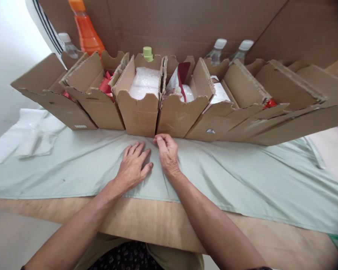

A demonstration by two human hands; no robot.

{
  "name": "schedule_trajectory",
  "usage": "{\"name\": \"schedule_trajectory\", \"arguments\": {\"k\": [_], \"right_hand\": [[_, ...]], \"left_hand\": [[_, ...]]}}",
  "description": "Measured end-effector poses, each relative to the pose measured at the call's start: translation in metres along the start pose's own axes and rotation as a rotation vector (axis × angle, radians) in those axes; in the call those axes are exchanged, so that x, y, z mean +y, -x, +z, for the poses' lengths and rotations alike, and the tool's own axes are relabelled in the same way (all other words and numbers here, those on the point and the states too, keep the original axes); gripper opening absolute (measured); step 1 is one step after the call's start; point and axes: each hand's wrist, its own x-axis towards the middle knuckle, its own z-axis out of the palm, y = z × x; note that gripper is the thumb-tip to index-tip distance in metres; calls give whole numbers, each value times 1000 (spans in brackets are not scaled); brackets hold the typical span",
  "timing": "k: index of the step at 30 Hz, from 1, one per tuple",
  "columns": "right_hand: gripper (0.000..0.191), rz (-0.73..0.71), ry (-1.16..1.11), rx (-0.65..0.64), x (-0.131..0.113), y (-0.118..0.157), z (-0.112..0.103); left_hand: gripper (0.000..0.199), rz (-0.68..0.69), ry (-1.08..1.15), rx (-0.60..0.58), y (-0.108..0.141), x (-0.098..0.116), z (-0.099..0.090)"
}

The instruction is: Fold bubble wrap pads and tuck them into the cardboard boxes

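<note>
My left hand (133,167) lies palm down on the pale green cloth (228,176), its fingers stretched out and apart, with nothing in it. Beside it, my right hand (167,153) is closed, thumb against the curled fingers, close to the foot of the middle boxes. Whatever those fingers may pinch is hidden. Just beyond the hands stand two cardboard boxes: one box (139,118) contains a bubble-wrapped item (145,80), and the box to its right (176,118) contains a dark red and white packet (177,82).
More open cardboard boxes (101,108) extend the row to both sides. Behind them stand an orange bottle (88,32), clear bottles with white caps (220,44) and a green cap (148,52). White plastic sheets (30,133) lie at left. The wooden table edge (152,217) runs along the front.
</note>
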Motion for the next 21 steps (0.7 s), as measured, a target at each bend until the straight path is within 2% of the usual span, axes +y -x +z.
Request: {"name": "schedule_trajectory", "arguments": {"k": [4,7,10,17,21], "right_hand": [[26,-122,126,-176,-12,7,3],[43,-225,279,-361,-16,6,11],[59,-244,433,-498,-14,1,19],[75,-197,496,-541,-8,-1,19],[66,-205,464,-529,-17,0,22]], "left_hand": [[53,-2,-11,-7,-4,1,1],[58,-9,-24,-23,-4,4,5],[61,-20,-19,-37,-3,5,7],[66,-24,28,-26,-4,6,5],[66,-9,49,-17,-6,6,2]]}}
